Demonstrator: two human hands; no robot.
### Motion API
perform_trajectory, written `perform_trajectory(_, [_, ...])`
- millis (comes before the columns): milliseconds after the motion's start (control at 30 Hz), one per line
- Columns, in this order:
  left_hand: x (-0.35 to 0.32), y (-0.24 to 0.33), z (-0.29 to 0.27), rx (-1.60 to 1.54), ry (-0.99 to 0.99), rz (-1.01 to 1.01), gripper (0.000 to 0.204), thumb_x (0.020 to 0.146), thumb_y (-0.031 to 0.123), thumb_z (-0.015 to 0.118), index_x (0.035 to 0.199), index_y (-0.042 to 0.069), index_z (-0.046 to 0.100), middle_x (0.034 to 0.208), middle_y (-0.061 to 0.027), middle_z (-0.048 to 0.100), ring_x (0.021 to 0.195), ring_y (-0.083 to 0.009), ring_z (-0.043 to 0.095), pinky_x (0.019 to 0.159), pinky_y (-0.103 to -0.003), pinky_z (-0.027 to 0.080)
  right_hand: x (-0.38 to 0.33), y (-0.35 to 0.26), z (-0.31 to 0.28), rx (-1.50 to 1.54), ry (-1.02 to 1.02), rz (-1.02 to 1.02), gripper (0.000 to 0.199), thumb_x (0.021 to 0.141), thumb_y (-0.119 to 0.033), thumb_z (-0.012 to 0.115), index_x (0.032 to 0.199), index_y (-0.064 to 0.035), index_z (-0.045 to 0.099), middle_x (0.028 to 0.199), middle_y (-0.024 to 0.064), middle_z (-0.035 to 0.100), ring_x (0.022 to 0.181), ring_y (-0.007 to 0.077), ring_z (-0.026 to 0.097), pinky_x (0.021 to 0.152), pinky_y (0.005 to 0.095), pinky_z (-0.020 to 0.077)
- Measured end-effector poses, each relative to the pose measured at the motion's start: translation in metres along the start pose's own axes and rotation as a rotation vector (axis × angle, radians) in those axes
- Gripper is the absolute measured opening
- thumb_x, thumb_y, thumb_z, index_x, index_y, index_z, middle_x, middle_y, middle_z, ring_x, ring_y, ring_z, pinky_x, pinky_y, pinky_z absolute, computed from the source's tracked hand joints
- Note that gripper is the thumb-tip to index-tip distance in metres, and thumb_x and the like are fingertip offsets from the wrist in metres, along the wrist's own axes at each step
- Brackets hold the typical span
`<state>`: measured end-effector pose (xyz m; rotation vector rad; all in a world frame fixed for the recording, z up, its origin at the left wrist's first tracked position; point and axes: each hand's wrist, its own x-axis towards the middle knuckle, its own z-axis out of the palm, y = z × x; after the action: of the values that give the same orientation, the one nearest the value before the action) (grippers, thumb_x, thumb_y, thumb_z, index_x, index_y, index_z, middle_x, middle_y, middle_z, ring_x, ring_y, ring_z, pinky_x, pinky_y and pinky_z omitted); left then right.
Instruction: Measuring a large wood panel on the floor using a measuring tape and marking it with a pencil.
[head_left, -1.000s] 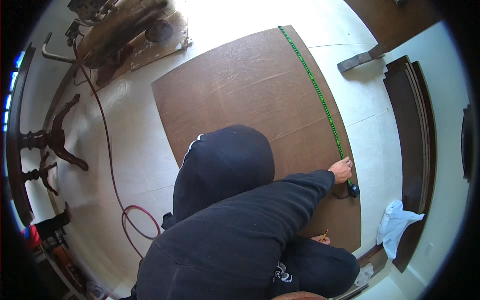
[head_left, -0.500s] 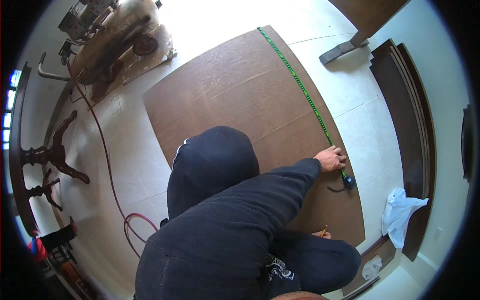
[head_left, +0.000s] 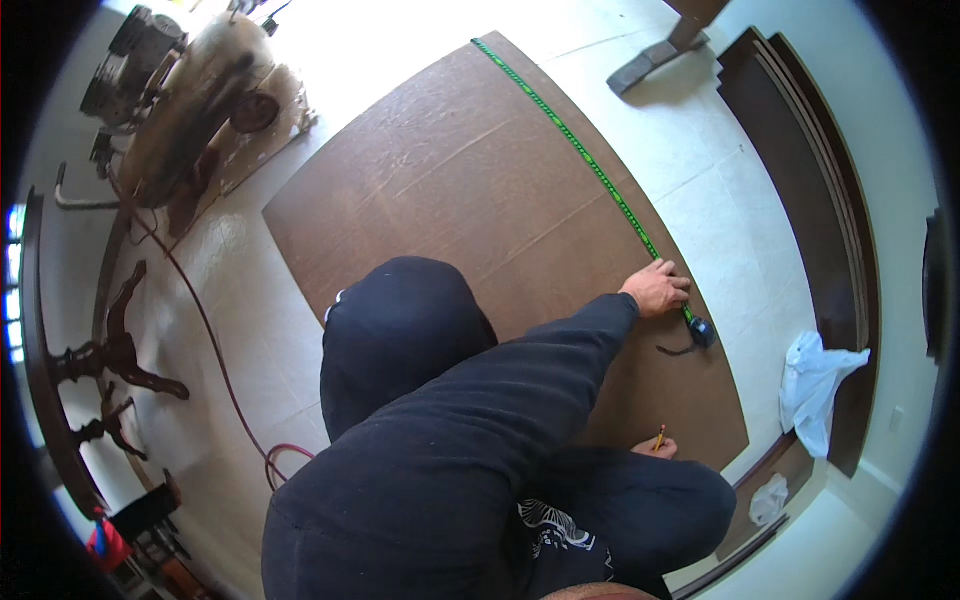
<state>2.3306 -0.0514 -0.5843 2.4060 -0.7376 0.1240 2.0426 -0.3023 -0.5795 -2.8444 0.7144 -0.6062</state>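
Across a pale tiled floor (head_left: 740, 220) lies a broad brown board (head_left: 430, 170), a green measuring tape (head_left: 590, 160) stretched along its right side, the dark case (head_left: 703, 333) at the tape's near end. The left hand (head_left: 657, 289) has its fingers bent and close together over the tape; whether they pinch or only press it, I cannot tell. The right hand (head_left: 660, 450), partly hidden behind the thigh (head_left: 640, 500), has its fingers pinching a yellow pencil (head_left: 660, 437).

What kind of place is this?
Probably a room being used as a workshop: there's what looks like an air compressor, plus a green tape measure stretched along a big brown board.
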Motion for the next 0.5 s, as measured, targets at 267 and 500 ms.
perform_trajectory(267, [0.005, -0.001, 0.005, -0.023, 0.031, 0.035, 0.028, 0.097, 0.039, 0.063, 0.119, 0.026, 0.074, 0.137, 0.0075, 0.062, 0.113, -0.0245, 0.055, 0.1, -0.04, 0.044, 0.001, 0.009, 0.005, 0.022, -0.038, 0.069, 0.011, 0.091, -0.006, 0.065, 0.098, -0.0022, 0.058, 0.091, 0.0205, 0.063, 0.085, 0.0418, 0.064, 0.077, 0.0482, 0.0495])
perform_trajectory(500, [0.005, 0.0, 0.004, 0.006, 0.007, 0.003, 0.029, 0.098, 0.038, 0.063, 0.121, 0.025, 0.074, 0.138, 0.0056, 0.062, 0.111, -0.0242, 0.054, 0.099, -0.039, 0.044, 0.003, -0.002, -0.002, -0.003, -0.038, 0.036, 0.012, 0.091, -0.006, 0.066, 0.098, -0.0024, 0.057, 0.09, 0.0205, 0.063, 0.084, 0.041, 0.063, 0.077, 0.0476, 0.0497])
